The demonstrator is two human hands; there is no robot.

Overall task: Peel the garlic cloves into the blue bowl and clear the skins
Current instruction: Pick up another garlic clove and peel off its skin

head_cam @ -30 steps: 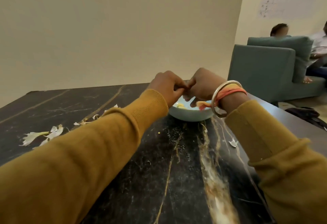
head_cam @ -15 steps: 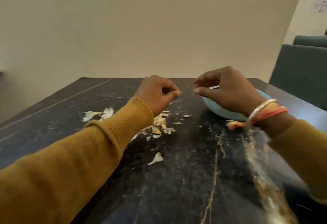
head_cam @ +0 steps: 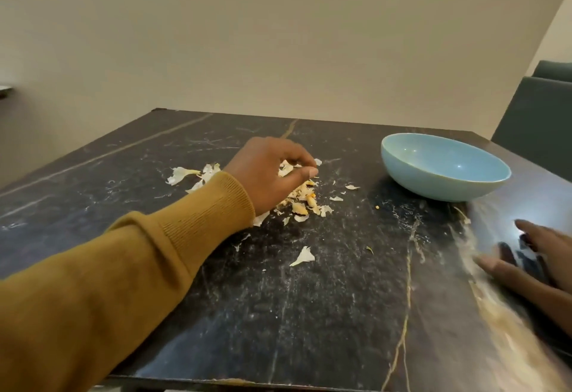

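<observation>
The left hand (head_cam: 269,171) reaches out over the middle of the dark, veined worktop (head_cam: 309,314), above a heap of garlic skins (head_cam: 305,202). Its fingers curl downward, with the thumb tip close under the fingertips. A pale skin shows in the gap between them, but I cannot tell whether the hand pinches it or only hovers over it. A mustard-yellow sleeve (head_cam: 123,283) covers the arm to the wrist.

The right hand (head_cam: 538,264) is at the near right edge, well apart from the left. It is blurred, with straight, spread fingers low over the worktop, and it holds nothing.

The blue bowl (head_cam: 445,188) stands upright on the far right of the worktop, to the right of the heap and apart from both hands. The part of its inner wall in view is bare and glossy; its near inner side is hidden behind the rim.

Larger white skins (head_cam: 181,174) lie to the left of the left hand. A single white flake (head_cam: 304,256) lies nearer the camera, between the two hands. A dark green chair (head_cam: 538,122) stands beyond the right corner, against a plain beige wall (head_cam: 278,35).
</observation>
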